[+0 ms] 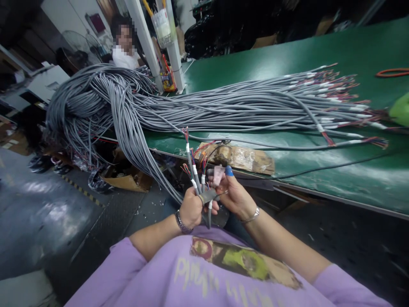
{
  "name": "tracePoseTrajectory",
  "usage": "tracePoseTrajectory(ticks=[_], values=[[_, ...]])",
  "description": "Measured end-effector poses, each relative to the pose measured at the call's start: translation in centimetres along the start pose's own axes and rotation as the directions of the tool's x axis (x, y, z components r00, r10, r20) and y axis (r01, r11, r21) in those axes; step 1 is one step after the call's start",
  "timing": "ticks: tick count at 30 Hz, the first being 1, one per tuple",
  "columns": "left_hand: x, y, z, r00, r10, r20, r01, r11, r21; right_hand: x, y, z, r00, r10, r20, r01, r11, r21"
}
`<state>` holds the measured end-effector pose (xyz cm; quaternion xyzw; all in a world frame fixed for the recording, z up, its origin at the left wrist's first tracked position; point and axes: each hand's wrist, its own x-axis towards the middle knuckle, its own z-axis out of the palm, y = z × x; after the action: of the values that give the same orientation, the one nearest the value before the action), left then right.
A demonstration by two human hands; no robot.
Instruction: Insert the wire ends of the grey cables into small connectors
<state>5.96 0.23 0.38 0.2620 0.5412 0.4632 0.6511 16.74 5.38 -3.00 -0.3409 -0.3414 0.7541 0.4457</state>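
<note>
Several grey cables point(196, 181) with white-wrapped ends and fanned coloured wires stand up out of my left hand point(191, 209), which is closed around them. Close beside it on the right is my right hand point(237, 197), its fingers bent toward the cable ends. One of its digits wears a blue covering point(228, 171), and a pale pink wrap point(218, 175) shows next to it. A thin dark wire runs by the right fingertips; blur hides exactly what they pinch.
A long bundle of grey cables point(207, 108) lies across the green table point(348, 179), drooping off its left end. Taped cardboard point(243, 157) rests at the near edge. A white post point(174, 55) rises behind. Another person point(125, 55) is at the far left, and a cardboard box point(128, 177) sits below.
</note>
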Motion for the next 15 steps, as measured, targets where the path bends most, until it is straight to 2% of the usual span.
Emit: tracePoseTrajectory(ticks=[2,5,15], values=[[-0.3,-0.1,-0.2,1.0,0.004,-0.008,-0.004,1.0,0.002,-0.1,-0.1,-0.1,0.998,0.053,-0.026,-0.05,0.994,0.1],[-0.7,-0.2,-0.5,1.0,0.012,-0.012,-0.012,1.0,-0.001,-0.3,-0.5,-0.1,0.994,0.105,-0.018,-0.101,0.982,0.157],[-0.6,0.1,-0.1,0.995,0.047,-0.086,-0.052,0.997,-0.053,-0.7,-1.3,0.2,0.994,0.101,-0.032,-0.093,0.979,0.183]])
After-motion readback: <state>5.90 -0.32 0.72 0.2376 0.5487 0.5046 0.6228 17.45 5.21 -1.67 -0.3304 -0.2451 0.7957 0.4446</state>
